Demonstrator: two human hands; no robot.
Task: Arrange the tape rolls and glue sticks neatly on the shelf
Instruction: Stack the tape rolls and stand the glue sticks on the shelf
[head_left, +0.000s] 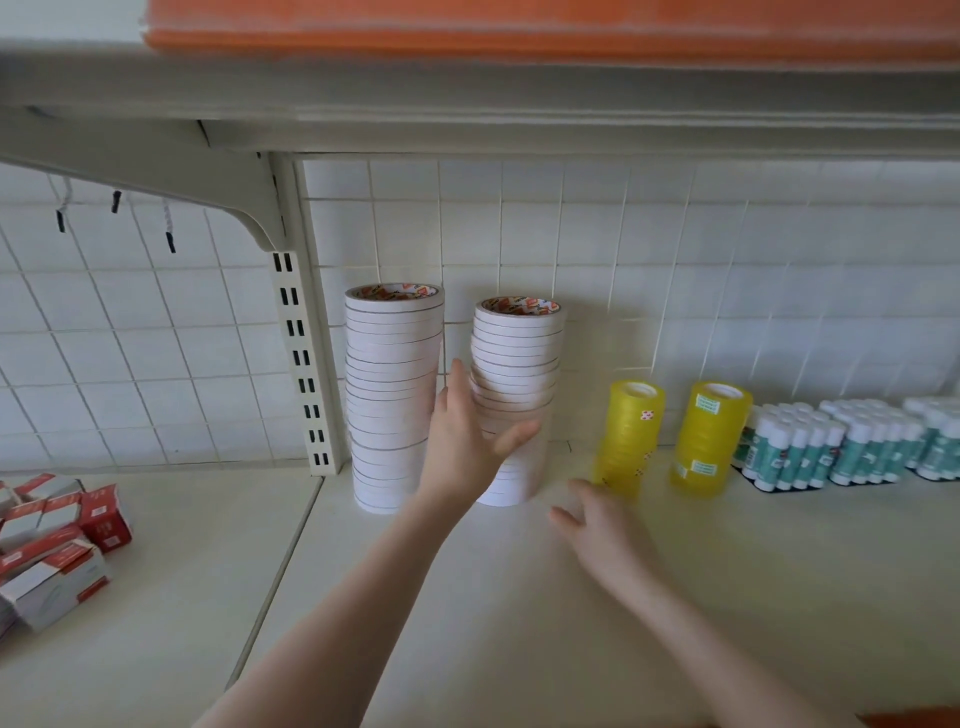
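Observation:
Two tall stacks of white tape rolls stand at the back of the cream shelf (519, 597): the left stack (392, 395) and the right stack (519, 358). My left hand (467, 441) reaches between them, fingers straight, thumb against the front of the right stack. To the right stand two shorter stacks of yellow tape, one (631, 431) blurred and one (709, 436) sharper. My right hand (597, 525) hovers open just left of the nearer yellow stack, holding nothing. Glue sticks (795, 452) with white caps and teal labels stand in rows at the far right.
Red-and-white small boxes (52, 551) lie piled on the neighbouring shelf at the left. A slotted upright (301, 364) divides the two shelves. A wire grid back panel (675, 260) runs behind everything, and an upper shelf (467, 88) hangs overhead.

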